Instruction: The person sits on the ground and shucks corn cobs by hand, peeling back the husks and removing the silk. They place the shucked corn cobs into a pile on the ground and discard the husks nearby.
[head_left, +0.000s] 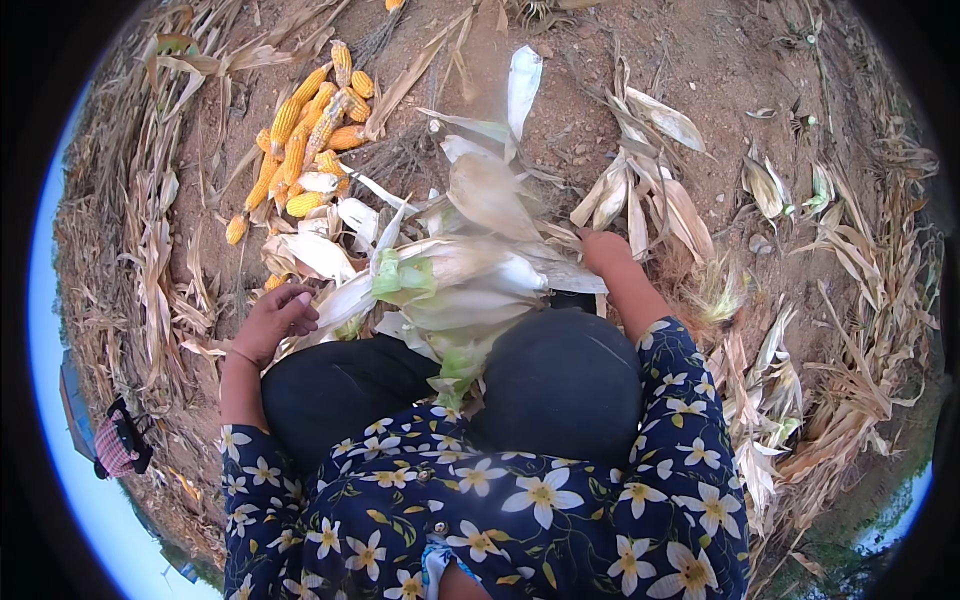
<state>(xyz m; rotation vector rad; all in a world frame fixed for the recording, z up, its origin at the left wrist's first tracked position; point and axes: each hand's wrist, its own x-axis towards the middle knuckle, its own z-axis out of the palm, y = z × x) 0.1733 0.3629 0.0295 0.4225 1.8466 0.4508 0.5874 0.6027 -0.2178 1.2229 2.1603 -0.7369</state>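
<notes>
My left hand (279, 321) is beside my left knee, its fingers loosely curled and apart, with nothing visible in them. Close to its fingertips lie pale corn husks (341, 306). A heap of husks (465, 292), some with green bases, lies in front of and between my knees. Above this heap a tan husk (487, 191) looks blurred. My right hand (606, 251) reaches down past my right knee to the edge of dry husk leaves (559, 234). Its fingers are mostly hidden, so a grip cannot be made out.
Husked yellow corn cobs (300, 142) are piled on the soil at the front left. Dry husks (675, 202) lie at the front right, near brown corn silk (682, 289). Dry stalks (862, 360) line the right side. A plaid bag-like object (120, 446) is at the far left.
</notes>
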